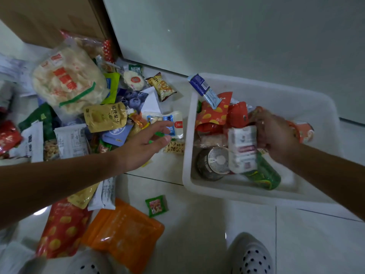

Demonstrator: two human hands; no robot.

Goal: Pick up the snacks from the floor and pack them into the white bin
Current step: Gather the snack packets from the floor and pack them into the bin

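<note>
The white bin (262, 194) stands on the floor at right, partly filled with a red-and-yellow bag (212, 115), a can (214, 164), a green can (264, 176) and other packets. My right hand (275, 133) reaches inside the bin and is shut on a white packet (242, 149). My left hand (145, 144) hovers open over the snack pile, fingertips just above a white-and-blue pouch (175, 123). A yellow juice pouch (105, 116) and a big bag of white crackers (67, 80) lie further left.
Loose on the tiles lie an orange bag (123, 233), a red dotted bag (63, 228), a small green candy packet (157, 205) and a nut bar (174, 147). A cardboard box (53, 18) and a wall stand behind. My two perforated shoes (251, 256) are at the bottom.
</note>
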